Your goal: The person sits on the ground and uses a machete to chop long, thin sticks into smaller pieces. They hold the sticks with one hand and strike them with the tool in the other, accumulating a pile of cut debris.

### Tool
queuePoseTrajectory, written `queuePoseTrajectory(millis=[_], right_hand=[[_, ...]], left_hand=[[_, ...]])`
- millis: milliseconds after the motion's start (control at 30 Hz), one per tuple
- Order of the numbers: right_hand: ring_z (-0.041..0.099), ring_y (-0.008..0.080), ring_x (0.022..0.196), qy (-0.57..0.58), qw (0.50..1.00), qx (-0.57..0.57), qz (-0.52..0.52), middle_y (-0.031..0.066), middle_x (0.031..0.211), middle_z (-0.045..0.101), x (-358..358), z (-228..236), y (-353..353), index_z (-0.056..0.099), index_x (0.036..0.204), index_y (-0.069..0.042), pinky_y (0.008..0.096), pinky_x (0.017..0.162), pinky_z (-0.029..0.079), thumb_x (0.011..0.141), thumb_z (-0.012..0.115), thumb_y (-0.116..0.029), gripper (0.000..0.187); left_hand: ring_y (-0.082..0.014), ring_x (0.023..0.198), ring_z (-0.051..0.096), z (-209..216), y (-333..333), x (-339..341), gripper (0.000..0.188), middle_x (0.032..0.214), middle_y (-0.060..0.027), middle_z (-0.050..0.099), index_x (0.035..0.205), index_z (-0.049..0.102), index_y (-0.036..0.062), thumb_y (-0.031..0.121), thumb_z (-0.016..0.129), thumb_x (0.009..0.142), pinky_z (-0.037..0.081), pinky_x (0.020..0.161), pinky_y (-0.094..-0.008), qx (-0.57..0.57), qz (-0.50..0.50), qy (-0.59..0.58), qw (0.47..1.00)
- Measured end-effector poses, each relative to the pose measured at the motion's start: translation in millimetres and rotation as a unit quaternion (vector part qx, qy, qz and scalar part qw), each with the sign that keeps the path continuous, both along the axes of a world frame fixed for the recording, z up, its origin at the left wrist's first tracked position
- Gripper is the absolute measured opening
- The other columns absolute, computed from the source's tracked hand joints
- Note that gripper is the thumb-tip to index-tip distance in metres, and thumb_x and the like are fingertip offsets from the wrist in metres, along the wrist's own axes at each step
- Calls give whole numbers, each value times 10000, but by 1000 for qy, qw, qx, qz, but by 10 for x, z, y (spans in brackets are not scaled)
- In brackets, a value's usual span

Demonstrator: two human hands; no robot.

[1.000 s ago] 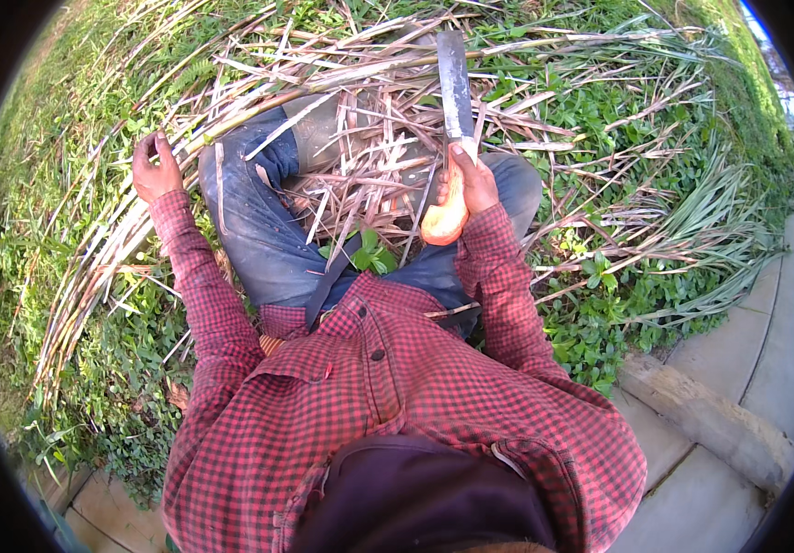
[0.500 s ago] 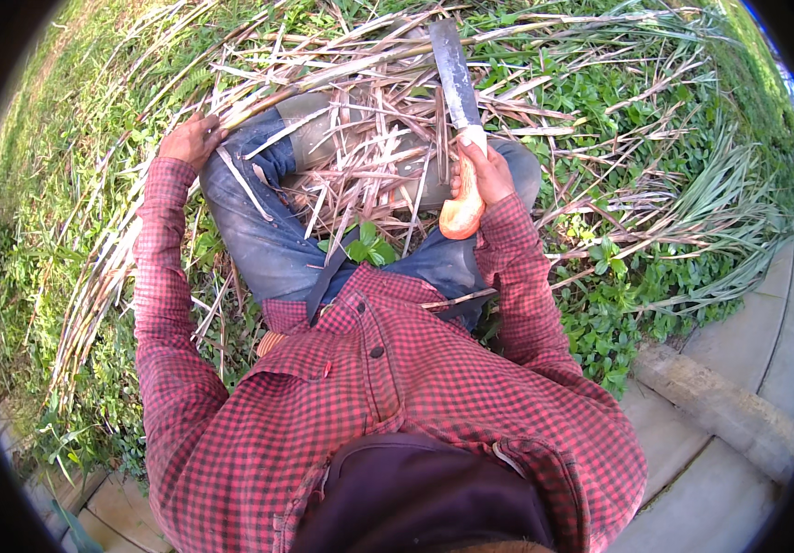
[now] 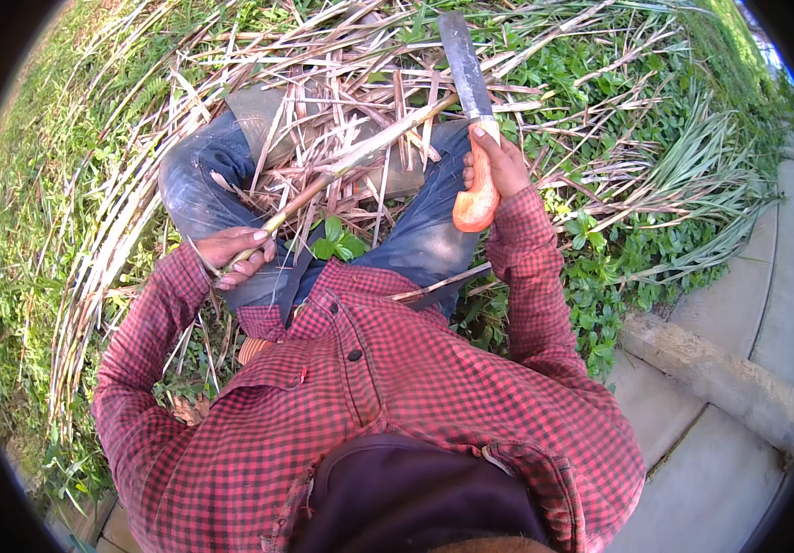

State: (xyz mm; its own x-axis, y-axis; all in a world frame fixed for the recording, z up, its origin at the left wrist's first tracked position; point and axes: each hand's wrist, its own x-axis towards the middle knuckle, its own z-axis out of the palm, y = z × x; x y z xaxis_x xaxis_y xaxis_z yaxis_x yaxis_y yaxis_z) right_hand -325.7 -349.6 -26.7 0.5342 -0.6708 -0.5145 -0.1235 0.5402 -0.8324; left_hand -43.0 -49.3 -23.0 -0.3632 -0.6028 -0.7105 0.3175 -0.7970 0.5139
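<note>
Closed around the lower end of a long stalk point(image 3: 323, 177), my left hand point(image 3: 237, 255) is near my lap. The stalk slants up and to the right across my legs, its far part passing by the blade. In my right hand point(image 3: 498, 163) is a machete point(image 3: 476, 189), gripped by its orange curved handle. Its dark, worn blade point(image 3: 464, 69) points away from me, raised over the strips beyond my right knee. Dry brown peeled strips point(image 3: 296, 157) lie heaped between my crossed legs.
Long dry stalks point(image 3: 106, 267) lie in a bundle along my left. Green leafy tops point(image 3: 711, 175) spread over low plants at the right. A pale round post point(image 3: 720, 378) rests on grey paving slabs point(image 3: 701, 488) at the lower right. A small green plant point(image 3: 337, 241) stands by my lap.
My left hand has come from beyond the left knee back toward my lap, drawing the stalk diagonally across my legs. The machete has shifted slightly to the right.
</note>
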Motion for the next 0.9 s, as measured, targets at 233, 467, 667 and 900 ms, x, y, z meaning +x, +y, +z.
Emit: queuePoseTrajectory(millis=[233, 467, 667, 900], right_hand=[[512, 160, 433, 22, 999, 37, -28, 71, 623, 510, -104, -46, -77, 457, 954, -73, 296, 366, 446, 807, 632, -304, 325], [493, 122, 419, -58, 984, 112, 128, 22, 583, 492, 260, -139, 688, 484, 1028, -67, 255, 371, 406, 850, 587, -238, 268], [492, 111, 428, -127, 974, 75, 174, 19, 605, 498, 336, -63, 616, 484, 1032, -73, 232, 382, 404, 864, 565, -252, 258], [506, 139, 430, -94, 993, 63, 14, 26, 566, 497, 666, -288, 181, 503, 930, -75, 271, 374, 429, 811, 633, -191, 211]], left_hand=[[-376, 579, 531, 108, 78, 48, 341, 622, -203, 534, 958, 486, 4, 340, 476, 896, 415, 519, -458, -219, -79, -658, 716], [-437, 635, 554, 245, 35, 143, 285, 660, -248, 560, 1004, 466, 41, 297, 502, 885, 421, 549, -496, -199, -93, -729, 649], [-401, 586, 566, 382, 120, 271, 259, 652, -231, 565, 989, 459, 57, 265, 545, 861, 434, 471, -470, -174, -132, -817, 534], [-406, 583, 562, 402, 145, 463, 283, 679, -232, 575, 1015, 482, 22, 245, 554, 854, 433, 480, -464, -203, -116, -824, 515]])
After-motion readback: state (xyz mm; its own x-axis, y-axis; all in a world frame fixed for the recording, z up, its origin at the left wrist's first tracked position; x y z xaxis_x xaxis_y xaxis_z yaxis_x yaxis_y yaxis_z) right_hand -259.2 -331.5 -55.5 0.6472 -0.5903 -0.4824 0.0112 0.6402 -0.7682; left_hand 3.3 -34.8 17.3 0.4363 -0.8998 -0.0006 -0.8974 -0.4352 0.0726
